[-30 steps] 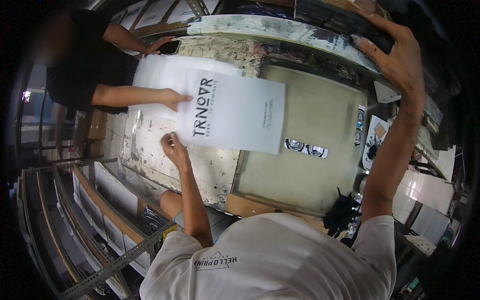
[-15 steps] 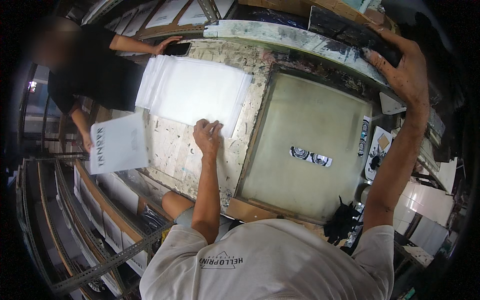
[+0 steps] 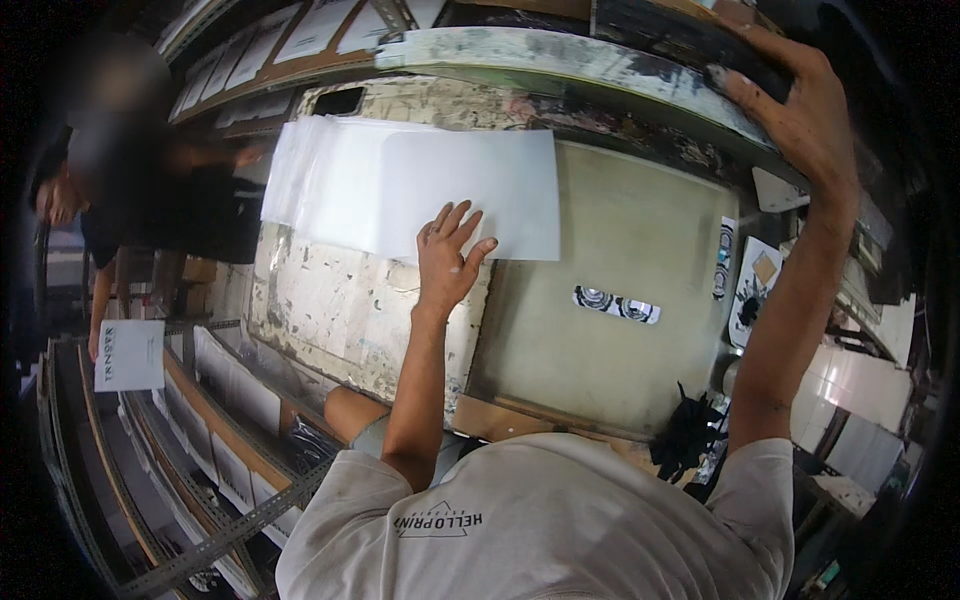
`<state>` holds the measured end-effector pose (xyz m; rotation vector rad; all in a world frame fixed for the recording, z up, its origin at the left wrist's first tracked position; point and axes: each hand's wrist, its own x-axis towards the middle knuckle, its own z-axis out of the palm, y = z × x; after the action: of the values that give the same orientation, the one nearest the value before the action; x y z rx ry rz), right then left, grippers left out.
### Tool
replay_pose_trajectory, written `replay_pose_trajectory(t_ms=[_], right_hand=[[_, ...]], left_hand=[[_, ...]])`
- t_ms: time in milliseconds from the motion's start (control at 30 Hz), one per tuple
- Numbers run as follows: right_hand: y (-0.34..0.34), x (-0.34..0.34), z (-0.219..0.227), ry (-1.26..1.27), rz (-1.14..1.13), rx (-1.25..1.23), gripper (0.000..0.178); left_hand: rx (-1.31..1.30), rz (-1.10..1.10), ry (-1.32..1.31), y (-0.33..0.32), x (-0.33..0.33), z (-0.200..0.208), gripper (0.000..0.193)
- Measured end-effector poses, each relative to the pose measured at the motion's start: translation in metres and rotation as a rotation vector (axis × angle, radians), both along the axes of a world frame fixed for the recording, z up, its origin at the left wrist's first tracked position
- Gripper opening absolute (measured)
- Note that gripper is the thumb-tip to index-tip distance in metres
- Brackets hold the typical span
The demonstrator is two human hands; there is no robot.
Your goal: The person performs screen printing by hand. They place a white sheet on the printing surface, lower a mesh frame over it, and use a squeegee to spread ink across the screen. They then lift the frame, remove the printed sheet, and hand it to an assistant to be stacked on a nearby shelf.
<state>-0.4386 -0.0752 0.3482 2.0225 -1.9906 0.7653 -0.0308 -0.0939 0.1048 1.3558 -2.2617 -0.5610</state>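
Note:
A loose white sheet (image 3: 510,175) lies partly over a stack of white sheets (image 3: 325,190) and reaches rightward over the greenish flat printing bed (image 3: 560,380). My left hand (image 3: 450,255) is on the sheet's near edge, palm down with fingers spread. At the upper right, my right hand (image 3: 805,120) is closed round the end of a dark, ink-stained board (image 3: 680,45), thumb on the near side. The board rests across a long white frame bar (image 3: 500,50) smeared with paint. My right fingertips are partly hidden behind the board.
A white strip with black round prints (image 3: 616,304) lies on the bed. A black rag (image 3: 688,430) hangs by its near right corner. A phone (image 3: 339,101) rests at the table's far left. A co-worker (image 3: 170,190) holds a printed sheet (image 3: 130,355) over metal racks (image 3: 250,430).
My left hand has gone from a pinch at the stack's corner to spread fingers, and a sheet has slid right over the bed. The co-worker has moved left with the printed sheet, leaving the phone.

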Motion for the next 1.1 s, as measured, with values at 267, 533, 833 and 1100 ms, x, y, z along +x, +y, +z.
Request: replay_pose_trajectory(t_ms=[267, 533, 833, 1100], right_hand=[[-0.002, 0.029, 0.026, 0.015, 0.007, 0.038, 0.055], [-0.004, 0.042, 0.03, -0.042, -0.002, 0.022, 0.051], [0.001, 0.036, 0.036, -0.098, 0.051, 0.025, 0.048], [-0.006, 0.031, 0.029, -0.056, 0.063, 0.015, 0.05]], left_hand=[[-0.012, -0.312, -0.076, 0.013, -0.089, -0.085, 0.039], [0.009, -0.559, -0.026, 0.041, -0.166, -0.084, 0.038], [-0.008, -0.648, -0.045, 0.07, -0.167, -0.079, 0.04], [-0.029, -0.643, -0.052, 0.079, -0.166, -0.078, 0.044]])
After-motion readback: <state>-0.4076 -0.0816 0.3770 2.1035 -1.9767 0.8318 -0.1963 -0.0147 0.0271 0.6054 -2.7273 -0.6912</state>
